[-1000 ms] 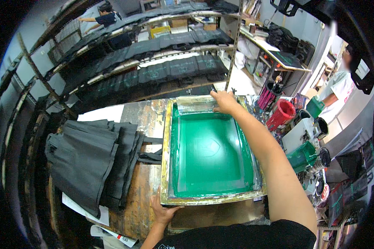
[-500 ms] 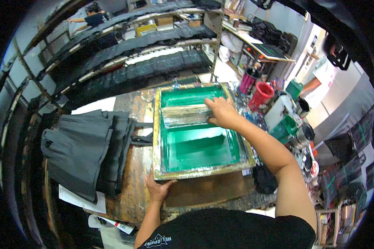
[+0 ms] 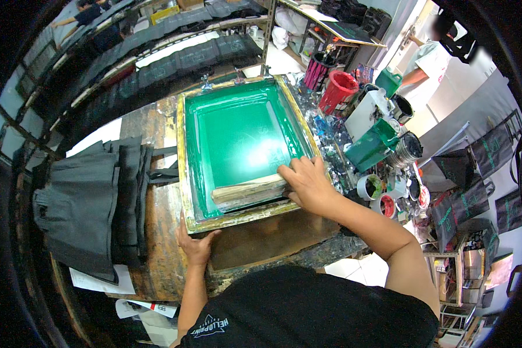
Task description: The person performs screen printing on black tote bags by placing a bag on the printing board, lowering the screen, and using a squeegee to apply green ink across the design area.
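A wooden-framed printing screen (image 3: 182,156) with green mesh lies flat on a worn wooden table (image 3: 156,255). My right hand (image 3: 307,182) grips the right end of a wooden squeegee (image 3: 246,190), which rests across the near end of the mesh. My left hand (image 3: 196,245) presses on the frame's near left corner, fingers spread against the wood. A stack of dark fabric bags (image 3: 93,200) lies on the table left of the screen.
Right of the screen stand a red bucket (image 3: 337,91), a green container (image 3: 370,148), paint tins and small ink pots (image 3: 370,187). Racks with dark printed bags (image 3: 174,58) run behind the table. Another person (image 3: 432,58) stands at the far right. Papers (image 3: 98,281) lie near the table's front left.
My right hand has drawn the squeegee from the far end of the screen down to its near end. My left hand has stayed on the near left corner of the frame.
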`<action>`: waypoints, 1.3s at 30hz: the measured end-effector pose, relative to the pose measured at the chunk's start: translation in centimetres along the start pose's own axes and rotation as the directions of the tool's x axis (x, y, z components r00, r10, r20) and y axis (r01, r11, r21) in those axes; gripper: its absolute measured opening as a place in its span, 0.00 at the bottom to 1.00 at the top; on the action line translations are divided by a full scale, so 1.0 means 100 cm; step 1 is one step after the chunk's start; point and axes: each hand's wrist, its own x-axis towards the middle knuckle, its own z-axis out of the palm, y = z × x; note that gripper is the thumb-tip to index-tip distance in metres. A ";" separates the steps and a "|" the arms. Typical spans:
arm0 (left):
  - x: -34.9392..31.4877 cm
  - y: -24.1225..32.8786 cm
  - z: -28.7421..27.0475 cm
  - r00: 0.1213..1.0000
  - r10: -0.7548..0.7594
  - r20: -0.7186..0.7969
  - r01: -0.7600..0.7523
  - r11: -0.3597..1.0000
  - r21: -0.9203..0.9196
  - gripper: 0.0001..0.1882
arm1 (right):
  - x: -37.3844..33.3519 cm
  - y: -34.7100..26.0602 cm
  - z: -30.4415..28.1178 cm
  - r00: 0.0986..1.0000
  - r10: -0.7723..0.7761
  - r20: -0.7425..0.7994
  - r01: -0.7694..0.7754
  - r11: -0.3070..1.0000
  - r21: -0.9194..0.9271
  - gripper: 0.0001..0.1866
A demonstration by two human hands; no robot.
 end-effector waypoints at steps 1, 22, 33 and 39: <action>-0.001 0.000 0.000 1.000 0.003 -0.003 -0.003 1.000 0.021 0.64 | 0.002 0.003 0.004 1.000 -0.006 -0.012 0.006 1.000 -0.030 0.34; -0.001 -0.003 -0.005 0.996 0.078 0.044 -0.080 0.996 0.036 0.67 | 0.271 0.153 0.077 0.888 -0.392 -0.238 0.372 0.919 -0.127 0.34; 0.004 0.002 -0.007 0.997 -0.016 0.081 0.008 0.996 0.090 0.66 | 0.339 0.142 0.050 0.937 -0.349 -0.009 0.345 0.929 -0.135 0.41; 0.017 0.021 -0.019 0.991 0.083 0.110 -0.126 0.867 0.482 0.62 | 0.313 0.142 0.051 0.959 -0.171 -0.225 0.138 0.978 -0.156 0.39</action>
